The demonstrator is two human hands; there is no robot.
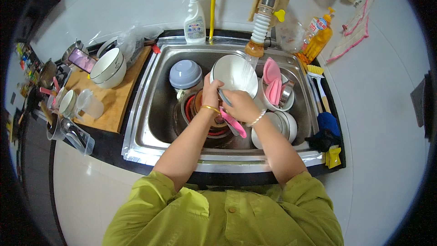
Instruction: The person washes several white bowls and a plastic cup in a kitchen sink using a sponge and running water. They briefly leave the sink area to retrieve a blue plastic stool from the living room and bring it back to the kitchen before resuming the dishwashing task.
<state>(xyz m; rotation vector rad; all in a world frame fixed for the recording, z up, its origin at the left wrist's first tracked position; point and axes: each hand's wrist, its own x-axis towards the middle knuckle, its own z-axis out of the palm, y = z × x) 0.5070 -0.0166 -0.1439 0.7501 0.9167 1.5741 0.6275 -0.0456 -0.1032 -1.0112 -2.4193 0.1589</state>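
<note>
A white bowl with a dark rim (pixel 234 75) is tilted up over the sink, and water runs into it from a tap extension (pixel 258 30). My left hand (pixel 211 92) grips the bowl at its near left side. At the bowl's near edge my right hand (pixel 240 106) is closed around a small grey item (pixel 224 97), mostly covered by the fingers. A pink-handled utensil (pixel 235 123) shows just below my hands; whether it is held is unclear. Beneath lie stacked brown and red pots or pans (pixel 218 133), partly hidden by my forearms.
The steel sink (pixel 160 116) also holds a blue-grey bowl (pixel 185 74), white bowls (pixel 273 126) and a bowl with pink utensils (pixel 273 89). A cutting board (pixel 119 109) with bowls stands left. A spray bottle (pixel 195 20), soap bottle (pixel 317 39) and brush (pixel 319 80) line the edges.
</note>
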